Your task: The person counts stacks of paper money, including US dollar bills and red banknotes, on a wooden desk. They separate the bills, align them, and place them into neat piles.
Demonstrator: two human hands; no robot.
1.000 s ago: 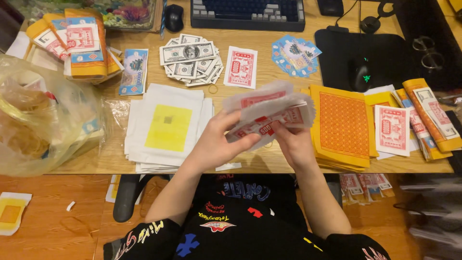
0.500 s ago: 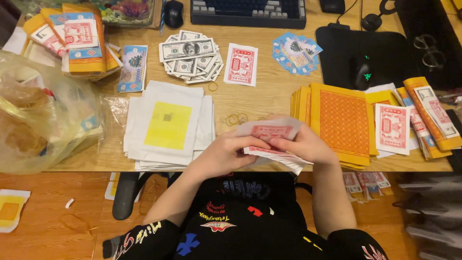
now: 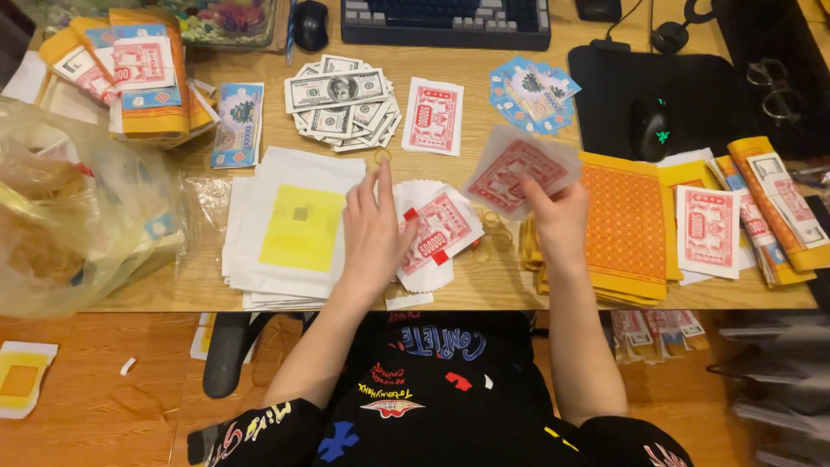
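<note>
While the left hand lies flat and open, fingers spread and pointing away from the body, it presses down on the near-left edge of a fanned stack of red-and-white paper notes on the wooden desk. That stack sits just to the right of the left palm, touching it, its long axis slanting up toward the far right. The right hand is closed in a pinch on a single red-printed sheet, gripped at its lower right corner and held off the desk, tilted, just beyond and to the right of the stack. So the lifted sheet lies up and left of the right hand, between the two hands, and the left hand is the nearer one to the stack. The sheet looks thin, pale and slightly translucent, with a red framed pattern. Rubber bands lie on the desk just left of the right wrist. Left of the left hand lies a white paper pile with a yellow square; right of the right hand, orange patterned sheets.
</note>
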